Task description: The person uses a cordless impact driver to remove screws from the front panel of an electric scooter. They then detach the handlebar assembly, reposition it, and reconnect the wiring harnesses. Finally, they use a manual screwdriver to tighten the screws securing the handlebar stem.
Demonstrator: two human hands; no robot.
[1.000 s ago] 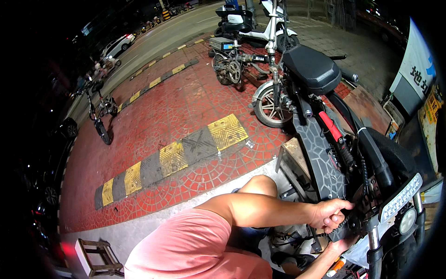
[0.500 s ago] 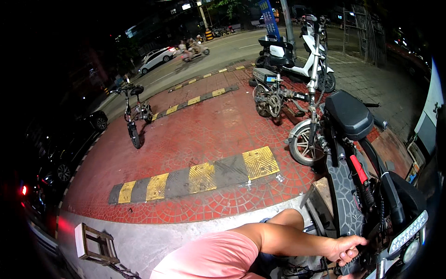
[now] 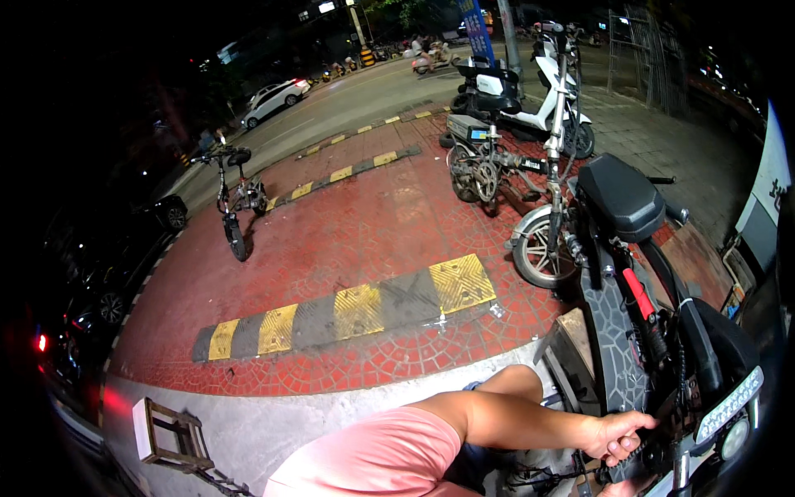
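My left hand (image 3: pixel 614 437) reaches across to the electric bike at the right, its bare arm coming out of a pink sleeve (image 3: pixel 373 455). The fingers are curled closed, and the thumb points into the bike's dark parts; whatever they grip is hidden. Just below, a small part of my right hand (image 3: pixel 623 489) shows at the lower edge, its fingers cut off from view. Beside the hands are the bike's grey patterned footboard (image 3: pixel 617 356), a white light bar (image 3: pixel 729 404) and a round lamp (image 3: pixel 734 441). Farther up sit a red-topped shock absorber (image 3: pixel 638 294) and a black seat (image 3: pixel 619 197).
A wooden stool (image 3: pixel 170 435) stands on the grey pavement at lower left. A yellow-and-black speed bump (image 3: pixel 348 311) crosses the red paving. Beyond are a small black bike (image 3: pixel 236 199), a folding electric bike (image 3: pixel 497 166) and a white scooter (image 3: pixel 542 103). A wooden stand (image 3: pixel 571 331) adjoins the footboard.
My left hand stays at nearly the same spot, still closed. Slightly more of my right hand shows at the bottom edge. A scooter with riders has moved right along the road.
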